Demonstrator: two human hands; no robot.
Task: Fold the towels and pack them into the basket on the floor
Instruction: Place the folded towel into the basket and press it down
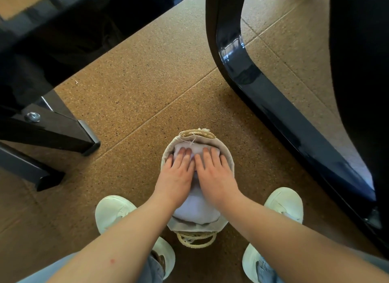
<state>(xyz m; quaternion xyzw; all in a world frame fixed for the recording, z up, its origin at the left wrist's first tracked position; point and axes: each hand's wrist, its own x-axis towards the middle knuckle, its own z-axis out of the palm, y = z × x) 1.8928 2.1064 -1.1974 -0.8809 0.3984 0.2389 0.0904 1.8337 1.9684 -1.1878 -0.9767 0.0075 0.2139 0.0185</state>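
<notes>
1. A small round basket (229,161) with a beige cloth lining and pale woven rope handles stands on the speckled brown cork floor (136,93), between the person's two white shoes: the left shoe (111,209) and the right shoe (288,202).
2. A folded white towel (195,211) lies inside the basket and fills most of its opening. Its near end bulges above the lining.
3. The left hand (176,173) lies palm down on the towel with straight fingers that reach the far end. Its grip is released and it presses flat.
4. The right hand (214,173) lies just beside it, also palm down on the towel. Its fingers are straight and spread a little, so its grip is released too.
5. One rope handle (197,134) shows at the far rim and another (195,240) at the near rim.
6. Black metal table legs (52,131) stand to the left, well apart from the basket.
7. A glossy dark blue curved frame (242,72) runs along the right.
</notes>
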